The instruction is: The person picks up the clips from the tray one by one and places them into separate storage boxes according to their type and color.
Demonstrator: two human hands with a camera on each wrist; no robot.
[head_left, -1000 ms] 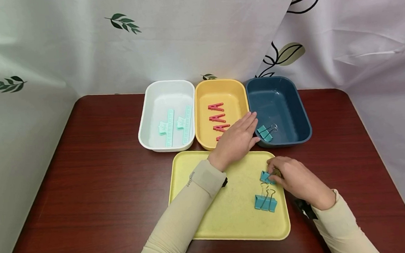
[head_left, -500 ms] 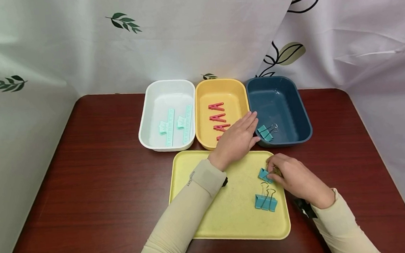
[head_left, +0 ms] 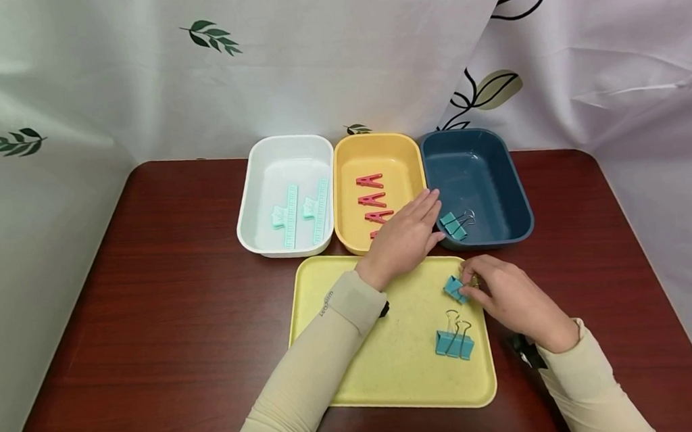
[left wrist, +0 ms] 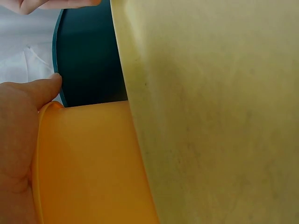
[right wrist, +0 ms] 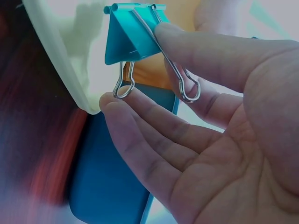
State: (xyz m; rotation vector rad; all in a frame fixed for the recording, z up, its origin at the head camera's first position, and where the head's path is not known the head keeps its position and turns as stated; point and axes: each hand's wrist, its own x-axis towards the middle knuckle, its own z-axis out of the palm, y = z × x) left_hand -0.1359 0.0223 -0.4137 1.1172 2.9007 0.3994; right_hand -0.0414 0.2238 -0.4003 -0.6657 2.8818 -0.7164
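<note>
My right hand [head_left: 514, 298] pinches a teal binder clip [head_left: 453, 289] over the upper right of the yellow tray [head_left: 393, 348]. In the right wrist view the clip [right wrist: 133, 37] sits between thumb and fingers, its two wire handles hanging out. A larger teal binder clip [head_left: 454, 344] lies on the tray, handles pointing away. My left hand [head_left: 403, 242] rests with straight fingers over the touching rims of the yellow bin [head_left: 392, 146] and the dark blue bin [head_left: 500, 156]. Its thumb [left wrist: 46, 88] lies at the blue bin's rim. One teal binder clip [head_left: 453, 226] is inside that blue bin.
Several red clothespins [head_left: 372, 200] lie in the yellow bin, one partly hidden by my left hand. The white bin [head_left: 253, 203] on the left holds two mint ruler-shaped clips [head_left: 291, 217]. The bins stand in a row behind the tray on a dark red-brown table [head_left: 163, 291].
My right hand has drawn the binder clip slightly up and away from the larger clip, turning it a little. The left hand stays where it was.
</note>
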